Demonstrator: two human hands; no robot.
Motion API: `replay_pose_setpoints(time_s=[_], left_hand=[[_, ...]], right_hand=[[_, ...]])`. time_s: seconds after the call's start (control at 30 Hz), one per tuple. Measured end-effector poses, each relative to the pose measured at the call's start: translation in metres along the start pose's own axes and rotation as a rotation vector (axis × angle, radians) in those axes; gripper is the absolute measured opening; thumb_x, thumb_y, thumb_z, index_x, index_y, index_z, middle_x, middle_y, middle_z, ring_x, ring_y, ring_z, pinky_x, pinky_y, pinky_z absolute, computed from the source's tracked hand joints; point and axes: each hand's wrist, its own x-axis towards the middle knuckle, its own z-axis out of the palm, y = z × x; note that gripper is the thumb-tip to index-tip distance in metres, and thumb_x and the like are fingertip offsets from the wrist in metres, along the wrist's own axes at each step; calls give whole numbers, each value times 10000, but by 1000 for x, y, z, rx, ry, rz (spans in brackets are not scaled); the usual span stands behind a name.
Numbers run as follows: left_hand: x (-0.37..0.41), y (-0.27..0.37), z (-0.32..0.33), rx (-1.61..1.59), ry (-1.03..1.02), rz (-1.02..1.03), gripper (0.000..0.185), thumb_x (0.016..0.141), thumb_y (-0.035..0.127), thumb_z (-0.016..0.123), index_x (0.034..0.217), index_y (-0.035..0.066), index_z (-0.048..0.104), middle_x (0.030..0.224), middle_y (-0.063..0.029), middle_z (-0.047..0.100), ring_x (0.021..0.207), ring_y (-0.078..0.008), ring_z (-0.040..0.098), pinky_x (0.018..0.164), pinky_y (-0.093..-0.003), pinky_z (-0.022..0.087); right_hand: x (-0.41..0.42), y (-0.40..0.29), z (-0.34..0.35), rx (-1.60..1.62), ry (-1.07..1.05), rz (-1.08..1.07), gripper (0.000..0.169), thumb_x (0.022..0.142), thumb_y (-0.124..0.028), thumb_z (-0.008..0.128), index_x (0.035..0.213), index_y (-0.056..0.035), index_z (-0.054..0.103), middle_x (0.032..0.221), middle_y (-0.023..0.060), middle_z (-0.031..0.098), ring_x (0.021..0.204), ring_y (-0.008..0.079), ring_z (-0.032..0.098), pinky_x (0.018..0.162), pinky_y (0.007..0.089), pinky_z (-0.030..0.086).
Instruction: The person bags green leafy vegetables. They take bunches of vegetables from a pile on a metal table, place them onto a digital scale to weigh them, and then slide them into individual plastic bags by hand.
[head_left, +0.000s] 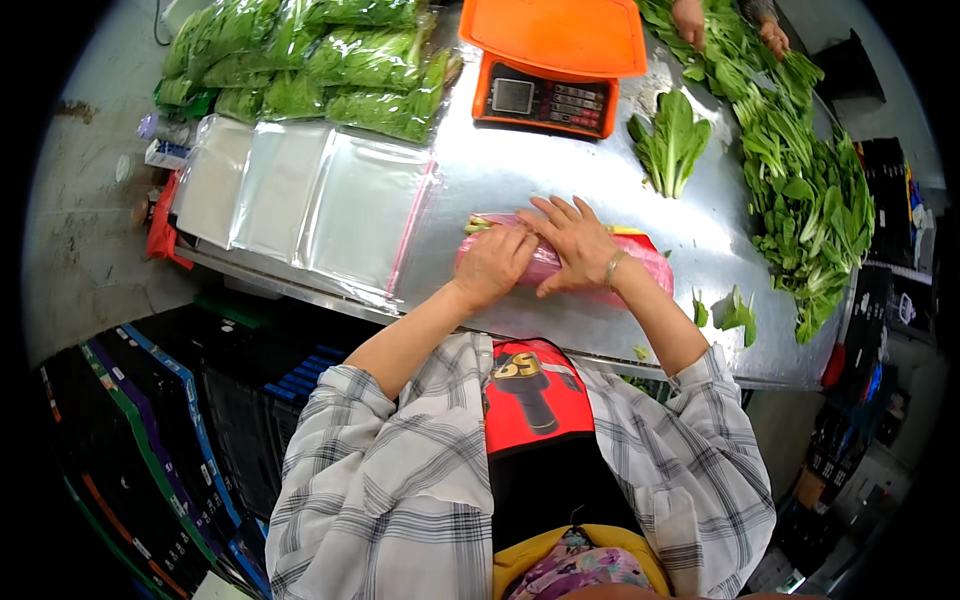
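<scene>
A bundle in pink plastic wrap lies on the metal table right in front of me, with pale stalk ends showing at its left end. My left hand rests on the bundle's left part, its fingers bent over the plastic near the stalks. Flat across the middle lies my right hand, fingers spread, a bracelet at its wrist. Whether my left fingers pinch the plastic cannot be made out. Behind the bundle stands an orange digital scale. A loose leafy green plant lies to the right of the scale.
Bagged leafy greens are piled at the back left, with stacks of clear plastic bags before them. A long heap of loose greens lines the right side. Another person's hands touch it at the top. Leaf scraps lie near the front edge.
</scene>
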Motion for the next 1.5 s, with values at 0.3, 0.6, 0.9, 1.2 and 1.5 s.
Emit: replay_pose_setpoints(time_s=[0.3, 0.6, 0.9, 1.2, 1.5], left_hand=[[-5, -3, -20, -107, 47, 48, 372, 753, 163, 627, 1095, 23, 578, 1059, -108, 582, 973, -278, 565, 856, -406, 451], [-53, -85, -74, 235, -80, -771, 393, 760, 83, 628, 1110, -52, 513, 1045, -207, 529, 954, -349, 502, 840, -402, 430], [-80, -123, -55, 269, -14, -786, 138, 823, 51, 560, 949, -2, 541, 900, -154, 541, 834, -326, 533, 723, -390, 461], [-38, -72, -94, -106, 210, -730, 122, 793, 5, 623, 907, 36, 590, 794, -103, 559, 665, -254, 584, 582, -355, 468], [-48, -48, -77, -779, 215, -919, 49, 849, 34, 604, 882, 0, 611, 715, -52, 612, 623, -86, 551, 568, -242, 450]], right_hand=[[-12, -15, 26, 132, 90, 79, 976, 565, -322, 811, 1411, -192, 343, 1322, 170, 439, 992, 358, 536, 886, 449, 434], [-13, -29, 16, 104, 42, 106, 878, 535, -210, 817, 1342, -262, 474, 1317, 166, 416, 1024, 346, 484, 873, 446, 413], [-15, -24, 14, 157, 57, 90, 862, 535, -202, 811, 1331, -264, 485, 1307, 162, 429, 1050, 339, 492, 876, 445, 415], [-4, -43, -6, 220, 176, -79, 872, 529, -200, 822, 1329, -276, 482, 1291, 142, 450, 1033, 322, 510, 874, 431, 431], [2, -50, 11, 14, 262, -96, 875, 527, -192, 812, 1327, -308, 475, 1266, 139, 486, 911, 283, 520, 779, 391, 429]])
